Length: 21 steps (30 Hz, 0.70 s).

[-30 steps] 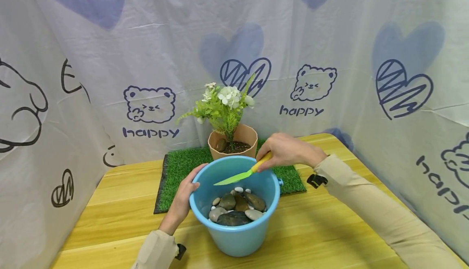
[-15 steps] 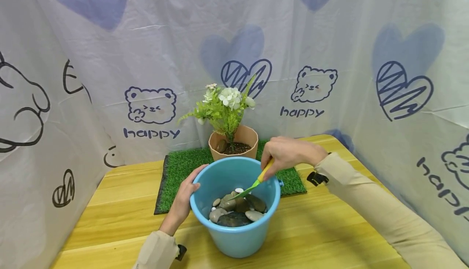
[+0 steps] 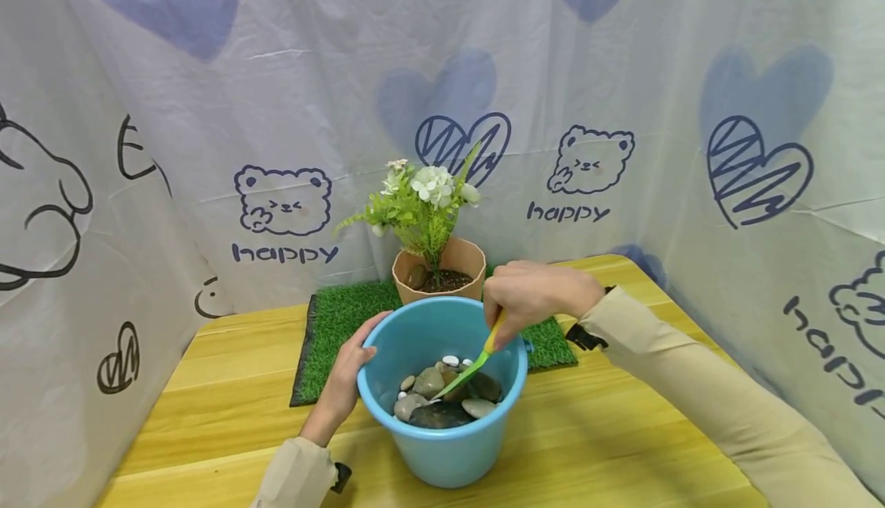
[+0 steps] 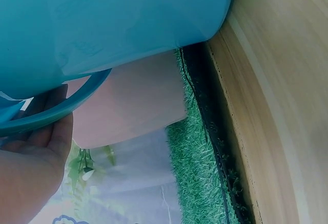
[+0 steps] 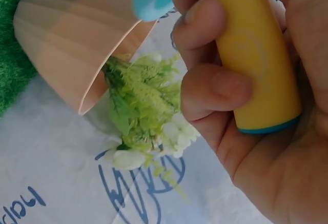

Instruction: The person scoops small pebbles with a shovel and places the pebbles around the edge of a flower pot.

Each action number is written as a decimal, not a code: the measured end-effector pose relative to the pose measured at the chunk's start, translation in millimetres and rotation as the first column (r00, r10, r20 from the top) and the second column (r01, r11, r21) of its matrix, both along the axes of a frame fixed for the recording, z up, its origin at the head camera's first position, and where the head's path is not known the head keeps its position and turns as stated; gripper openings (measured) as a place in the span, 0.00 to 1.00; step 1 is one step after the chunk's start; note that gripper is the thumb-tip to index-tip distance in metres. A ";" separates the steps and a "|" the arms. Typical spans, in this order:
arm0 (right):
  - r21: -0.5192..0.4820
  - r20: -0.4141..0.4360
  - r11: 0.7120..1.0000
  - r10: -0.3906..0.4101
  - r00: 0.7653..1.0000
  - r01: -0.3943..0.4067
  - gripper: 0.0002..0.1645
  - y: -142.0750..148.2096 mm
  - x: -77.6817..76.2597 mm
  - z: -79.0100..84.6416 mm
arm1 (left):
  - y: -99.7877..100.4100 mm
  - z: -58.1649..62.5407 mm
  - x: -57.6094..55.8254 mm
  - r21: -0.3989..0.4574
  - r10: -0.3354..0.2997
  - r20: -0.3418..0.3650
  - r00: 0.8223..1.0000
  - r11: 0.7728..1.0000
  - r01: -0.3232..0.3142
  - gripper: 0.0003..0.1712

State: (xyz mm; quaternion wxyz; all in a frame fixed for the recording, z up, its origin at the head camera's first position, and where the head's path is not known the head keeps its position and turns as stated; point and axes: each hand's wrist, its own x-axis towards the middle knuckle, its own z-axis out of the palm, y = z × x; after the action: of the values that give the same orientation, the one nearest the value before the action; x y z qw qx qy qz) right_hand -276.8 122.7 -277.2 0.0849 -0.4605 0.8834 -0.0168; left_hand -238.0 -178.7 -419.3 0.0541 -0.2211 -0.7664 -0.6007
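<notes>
Risk, as judged: small green trowel [image 3: 469, 370] dug at steep angle among river stones [image 3: 442, 399]; stone could slip off narrow blade, or hard pry could tip blue bucket [image 3: 442, 431].

Right hand [image 3: 528, 297] gripped yellow trowel handle [image 5: 253, 55], fingers curled round it. Left hand [image 3: 346, 373] held bucket rim, thumb hooked over edge.

Bucket sat on wooden table [image 3: 608, 446], just before fake-grass mat [image 3: 339, 320] bearing potted flowers [image 3: 432, 250]. Stones smooth, grey, brown, white, piled in bucket bottom.
</notes>
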 end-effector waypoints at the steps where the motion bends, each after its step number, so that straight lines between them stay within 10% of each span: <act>1: 0.013 -0.001 1.000 -0.002 1.000 0.002 0.08 -2.3 0.6 1.1 | -0.1 0.0 -0.2 0.001 -0.001 0.000 1.000 1.000 0.001 0.34; 21: 0.137 -0.051 0.989 -0.050 0.997 0.056 0.13 -38.6 10.1 10.5 | -0.5 -0.9 0.1 -0.004 0.015 0.028 0.999 1.000 -0.015 0.33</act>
State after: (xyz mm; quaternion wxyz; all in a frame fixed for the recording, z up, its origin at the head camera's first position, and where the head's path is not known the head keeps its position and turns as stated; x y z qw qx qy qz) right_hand -266.8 84.1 -266.7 0.0950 -0.4302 0.8961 0.0532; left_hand -237.9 -179.2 -420.2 0.0474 -0.2069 -0.7698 -0.6019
